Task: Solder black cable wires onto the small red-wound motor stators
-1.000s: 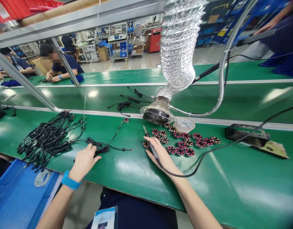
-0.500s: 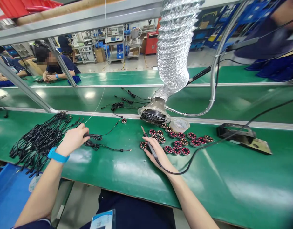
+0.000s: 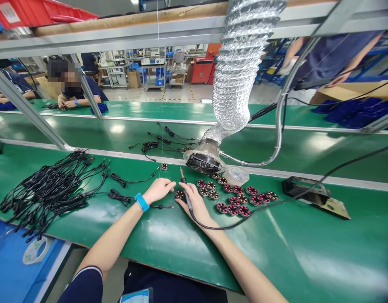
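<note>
Head view takes in one long green surface (image 3: 276,252), with one foil exhaust duct (image 3: 235,75) hanging over it, a round black fan (image 3: 203,163) at its lower end. Next in size is one pile of black cables (image 3: 55,189) at the left, too tangled to count; two coiled cables (image 3: 119,180) lie separately beside it, and three more coils (image 3: 150,146) lie past the pale rail. One black metal stand (image 3: 314,195) sits to the right, one tape roll (image 3: 236,176) near the fan.

The right hand (image 3: 197,206) has its grip clamped around one soldering iron (image 3: 188,201), tip pointing away from the person. The left hand (image 3: 158,190) is just beside it, thumb and fingers drawn together; whether that grip pinches the thin hanging strand (image 3: 158,25), I cannot tell. About seventeen motor stators (image 3: 234,200) cluster right of the iron, one stator (image 3: 179,194) lies between the hands, and one lone stator (image 3: 164,166) lies near the rail.

Half a second ago, the left hand was at the two coils; now they lie free of it.
</note>
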### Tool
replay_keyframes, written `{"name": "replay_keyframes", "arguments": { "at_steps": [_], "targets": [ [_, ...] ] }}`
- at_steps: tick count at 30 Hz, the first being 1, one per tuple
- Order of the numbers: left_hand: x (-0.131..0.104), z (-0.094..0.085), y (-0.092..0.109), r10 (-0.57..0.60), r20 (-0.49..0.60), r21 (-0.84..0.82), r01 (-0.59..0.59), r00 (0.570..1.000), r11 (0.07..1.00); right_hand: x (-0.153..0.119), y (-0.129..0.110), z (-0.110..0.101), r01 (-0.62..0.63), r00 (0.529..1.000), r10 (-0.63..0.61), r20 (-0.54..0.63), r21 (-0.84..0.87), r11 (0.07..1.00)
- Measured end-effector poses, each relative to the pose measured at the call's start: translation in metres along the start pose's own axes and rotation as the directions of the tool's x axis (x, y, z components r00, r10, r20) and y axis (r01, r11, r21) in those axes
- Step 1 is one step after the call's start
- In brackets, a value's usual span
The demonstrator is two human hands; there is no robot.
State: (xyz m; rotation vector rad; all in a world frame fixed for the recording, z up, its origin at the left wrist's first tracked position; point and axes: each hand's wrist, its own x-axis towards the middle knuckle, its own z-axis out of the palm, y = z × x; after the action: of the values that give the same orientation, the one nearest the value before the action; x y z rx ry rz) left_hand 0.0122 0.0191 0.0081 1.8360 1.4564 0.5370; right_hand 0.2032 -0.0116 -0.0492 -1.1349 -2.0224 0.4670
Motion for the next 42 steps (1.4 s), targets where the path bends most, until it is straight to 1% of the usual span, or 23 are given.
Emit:
{"name": "replay_keyframes", "arguments": {
  "at_steps": [2, 4, 7, 10, 15, 19, 23, 25, 28, 31, 32, 34, 36, 37, 39, 42],
  "targets": [
    [0.001, 0.008, -0.007, -0.005, -0.026, -0.002, 0.005, 1.0, 1.0, 0.005, 0.0, 0.008, -0.016, 0.999, 0.016, -0.035, 0.015, 1.0],
    [0.0, 0.012, -0.015, -0.015, -0.02, -0.024, 0.015, 1.0, 1.0, 0.007, 0.001, 0.016, -0.027, 0.998, 0.031, -0.057, 0.069, 0.997],
    [-0.002, 0.013, -0.022, -0.023, 0.001, -0.077, 0.023, 1.0, 0.997, 0.008, 0.004, 0.021, -0.021, 0.999, 0.025, -0.023, 0.166, 0.986],
    [-0.001, 0.014, -0.024, -0.026, 0.012, -0.118, 0.027, 1.0, 0.993, 0.007, 0.006, 0.019, -0.023, 0.999, 0.018, 0.027, 0.206, 0.978],
    [-0.001, 0.016, -0.022, -0.018, 0.056, -0.111, 0.024, 0.998, 0.994, 0.005, 0.005, 0.01, -0.021, 0.999, 0.014, 0.033, 0.238, 0.971],
    [-0.002, 0.015, -0.022, -0.014, 0.033, -0.098, 0.017, 0.999, 0.995, 0.006, 0.004, 0.007, -0.009, 0.997, -0.011, 0.073, 0.264, 0.964],
    [0.002, 0.016, -0.024, -0.049, 0.056, -0.221, 0.061, 0.997, 0.973, 0.007, 0.007, 0.008, -0.022, 0.997, 0.001, 0.072, 0.29, 0.957],
    [0.004, 0.016, -0.024, -0.046, 0.071, -0.295, 0.066, 0.996, 0.953, 0.008, 0.009, 0.008, -0.031, 0.998, 0.014, 0.063, 0.288, 0.957],
    [0.004, 0.015, -0.021, -0.002, 0.075, -0.404, 0.032, 0.997, 0.914, 0.009, 0.011, 0.007, -0.018, 0.999, 0.004, 0.054, 0.259, 0.966],
    [0.001, 0.008, -0.015, 0.032, 0.026, -0.473, -0.016, 0.999, 0.881, 0.01, 0.009, 0.006, -0.009, 0.999, -0.004, 0.051, 0.246, 0.969],
    [0.0, 0.005, -0.013, 0.03, 0.009, -0.45, -0.023, 1.0, 0.893, 0.01, 0.008, 0.005, -0.007, 0.999, -0.005, 0.048, 0.248, 0.969],
    [-0.003, 0.0, -0.012, 0.009, 0.004, -0.323, -0.007, 1.0, 0.946, 0.01, 0.007, 0.004, -0.004, 0.999, -0.007, 0.04, 0.26, 0.966],
    [-0.005, 0.0, -0.013, -0.017, 0.046, -0.173, 0.025, 0.999, 0.985, 0.009, 0.006, 0.004, 0.002, 0.999, -0.011, 0.033, 0.279, 0.96],
    [-0.005, 0.001, -0.015, -0.025, 0.073, -0.126, 0.034, 0.997, 0.991, 0.009, 0.006, 0.004, 0.003, 1.0, -0.012, 0.027, 0.289, 0.957],
    [-0.005, 0.006, -0.018, -0.02, 0.118, -0.113, 0.034, 0.993, 0.993, 0.009, 0.007, 0.005, -0.001, 1.0, -0.005, 0.018, 0.303, 0.953],
    [-0.003, 0.013, -0.023, -0.003, 0.146, -0.197, 0.032, 0.989, 0.98, 0.008, 0.008, 0.007, -0.021, 1.0, 0.017, 0.015, 0.306, 0.952]
  ]
}}
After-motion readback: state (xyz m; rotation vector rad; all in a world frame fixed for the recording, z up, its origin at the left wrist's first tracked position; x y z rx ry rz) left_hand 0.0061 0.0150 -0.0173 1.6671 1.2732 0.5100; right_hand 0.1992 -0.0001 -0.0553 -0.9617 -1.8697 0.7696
